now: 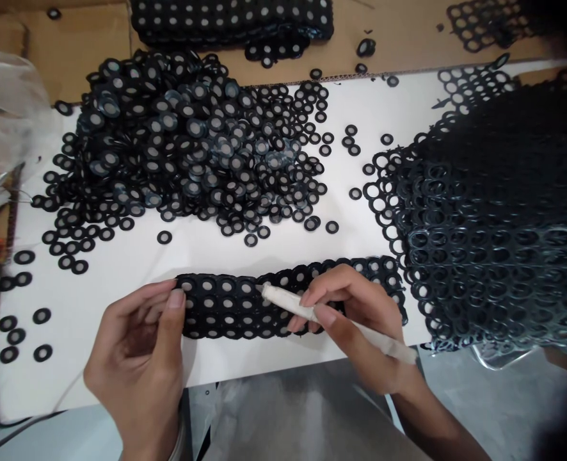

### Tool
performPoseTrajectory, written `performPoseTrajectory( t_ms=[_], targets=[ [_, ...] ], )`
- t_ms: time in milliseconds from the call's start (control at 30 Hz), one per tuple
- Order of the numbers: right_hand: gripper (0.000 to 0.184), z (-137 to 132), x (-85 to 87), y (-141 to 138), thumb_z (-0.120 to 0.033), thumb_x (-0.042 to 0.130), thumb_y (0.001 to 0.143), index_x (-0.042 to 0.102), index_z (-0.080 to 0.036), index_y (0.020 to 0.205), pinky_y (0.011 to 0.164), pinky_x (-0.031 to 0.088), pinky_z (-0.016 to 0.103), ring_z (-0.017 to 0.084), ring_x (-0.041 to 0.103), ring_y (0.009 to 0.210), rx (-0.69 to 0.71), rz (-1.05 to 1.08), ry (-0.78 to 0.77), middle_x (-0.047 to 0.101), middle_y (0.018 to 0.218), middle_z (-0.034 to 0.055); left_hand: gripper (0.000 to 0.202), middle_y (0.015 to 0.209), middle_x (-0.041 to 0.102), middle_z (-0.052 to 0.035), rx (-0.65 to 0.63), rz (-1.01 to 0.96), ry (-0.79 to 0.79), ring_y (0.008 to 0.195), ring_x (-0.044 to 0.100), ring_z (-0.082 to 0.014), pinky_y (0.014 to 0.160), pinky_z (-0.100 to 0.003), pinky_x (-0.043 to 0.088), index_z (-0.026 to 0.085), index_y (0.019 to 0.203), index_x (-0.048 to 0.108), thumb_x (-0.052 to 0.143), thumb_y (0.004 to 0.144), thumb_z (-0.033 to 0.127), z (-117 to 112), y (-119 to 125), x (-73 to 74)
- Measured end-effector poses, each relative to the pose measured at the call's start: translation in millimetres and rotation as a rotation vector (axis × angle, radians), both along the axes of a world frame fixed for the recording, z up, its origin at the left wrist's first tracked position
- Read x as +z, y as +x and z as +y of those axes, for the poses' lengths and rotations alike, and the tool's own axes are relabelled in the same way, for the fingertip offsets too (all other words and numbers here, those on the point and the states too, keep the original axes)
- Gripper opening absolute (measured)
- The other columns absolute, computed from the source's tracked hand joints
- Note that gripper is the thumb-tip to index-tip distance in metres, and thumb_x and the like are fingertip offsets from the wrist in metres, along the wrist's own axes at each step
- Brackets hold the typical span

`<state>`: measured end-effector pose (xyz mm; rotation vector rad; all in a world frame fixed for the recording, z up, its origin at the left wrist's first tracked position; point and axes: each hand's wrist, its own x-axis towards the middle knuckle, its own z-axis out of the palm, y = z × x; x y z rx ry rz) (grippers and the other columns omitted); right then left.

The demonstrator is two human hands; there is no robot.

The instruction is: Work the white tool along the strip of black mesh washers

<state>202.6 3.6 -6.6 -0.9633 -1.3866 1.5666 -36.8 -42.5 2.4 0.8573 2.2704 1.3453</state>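
My left hand (142, 352) pinches the left end of a black rubber sheet (226, 304) between thumb and fingers. Rows of round pieces with pale centres fill this sheet, which lies along the front of the white board. In my right hand (355, 320) is a pen-like tool with a white-wrapped handle (288, 301), slanting down to the left. Its thin tip touches or hovers just over the sheet's top row; I cannot tell which. Some right fingers rest against the sheet and cover part of it.
Behind the sheet spreads a large heap of loose black rings (192, 141) on the white board (216, 246). Punched-out black sheets (485, 250) are stacked at the right. A bundle of filled sheets (235, 19) lies on cardboard at the back. Clear plastic (9, 109) sits far left.
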Motion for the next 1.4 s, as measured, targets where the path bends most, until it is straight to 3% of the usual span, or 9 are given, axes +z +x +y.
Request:
performPoseTrajectory(
  t_ms=[167, 467, 767, 900, 1033, 1167, 1267, 1400],
  targets=[
    [0.015, 2, 4.6, 1, -0.019, 0.063, 0.115, 0.073, -0.029, 0.119, 0.064, 0.055, 0.031, 0.019, 0.08, 0.075, 0.004, 0.044, -0.056, 0.089, 0.095, -0.0003, 0.019, 0.111, 0.088, 0.0055, -0.011, -0.035, 0.006, 0.102, 0.078, -0.0132, 0.097, -0.027, 0.063, 0.036, 0.112, 0.088, 0.096, 0.096, 0.043, -1, 1, 1.3],
    [0.011, -1, 1.8, 1, -0.024, 0.066, 0.117, 0.075, -0.03, 0.119, 0.06, 0.053, 0.029, 0.018, 0.077, 0.072, -0.013, 0.103, -0.116, 0.089, 0.095, -0.0003, 0.021, 0.111, 0.088, 0.0017, -0.05, -0.042, 0.021, 0.101, 0.079, -0.014, 0.094, -0.025, 0.063, 0.031, 0.115, 0.09, 0.094, 0.097, 0.042, -2, 0, 0.6],
    [0.009, 0, 4.1, -5, -0.025, 0.071, 0.118, 0.072, -0.029, 0.125, 0.061, 0.063, 0.026, 0.018, 0.084, 0.076, -0.094, 0.182, -0.122, 0.092, 0.101, 0.0032, 0.03, 0.125, 0.089, 0.0057, -0.217, -0.026, -0.014, 0.109, 0.08, -0.0111, 0.1, -0.019, 0.064, 0.042, 0.13, 0.088, 0.091, 0.1, 0.039, -6, -1, -2.5],
    [0.014, -3, 1.8, -5, -0.023, 0.075, 0.116, 0.071, -0.029, 0.127, 0.062, 0.064, 0.028, 0.02, 0.086, 0.082, -0.069, 0.205, -0.113, 0.093, 0.111, 0.0051, 0.036, 0.132, 0.087, 0.0053, -0.265, -0.036, -0.009, 0.112, 0.079, -0.0132, 0.102, -0.023, 0.062, 0.044, 0.137, 0.085, 0.089, 0.101, 0.039, -8, -1, -2.2],
    [0.016, -5, 0.3, -4, -0.024, 0.076, 0.115, 0.072, -0.028, 0.129, 0.063, 0.066, 0.031, 0.024, 0.09, 0.092, -0.011, 0.177, -0.09, 0.092, 0.116, 0.0075, 0.037, 0.139, 0.083, 0.0021, -0.372, -0.047, -0.071, 0.112, 0.073, -0.0185, 0.099, -0.031, 0.058, 0.047, 0.142, 0.083, 0.082, 0.105, 0.051, -15, -8, -0.4],
    [0.023, -5, 0.4, -4, -0.016, 0.078, 0.112, 0.073, -0.028, 0.131, 0.074, 0.07, 0.03, 0.027, 0.09, 0.114, 0.038, 0.219, -0.069, 0.09, 0.12, 0.0058, 0.048, 0.156, 0.074, 0.0004, -0.589, -0.145, -0.024, 0.138, 0.069, -0.0279, 0.115, -0.04, 0.06, 0.049, 0.15, 0.078, 0.079, 0.104, 0.062, -18, -20, -1.0],
    [0.03, -4, 0.3, -4, -0.012, 0.08, 0.109, 0.073, -0.028, 0.133, 0.077, 0.07, 0.029, 0.027, 0.09, 0.118, 0.048, 0.235, -0.068, 0.09, 0.123, 0.0049, 0.052, 0.16, 0.072, 0.0002, -0.647, -0.162, -0.042, 0.145, 0.069, -0.028, 0.12, -0.04, 0.061, 0.049, 0.154, 0.074, 0.084, 0.103, 0.053, -14, -18, -1.2],
    [0.028, -3, 0.0, -3, -0.016, 0.08, 0.111, 0.071, -0.029, 0.134, 0.079, 0.073, 0.031, 0.028, 0.089, 0.121, 0.053, 0.215, -0.049, 0.089, 0.125, 0.0057, 0.044, 0.145, 0.08, -0.0037, -0.651, -0.152, 0.006, 0.127, 0.077, -0.0249, 0.11, -0.037, 0.066, 0.04, 0.148, 0.08, 0.082, 0.105, 0.031, -7, -6, -2.9]
  ],
)
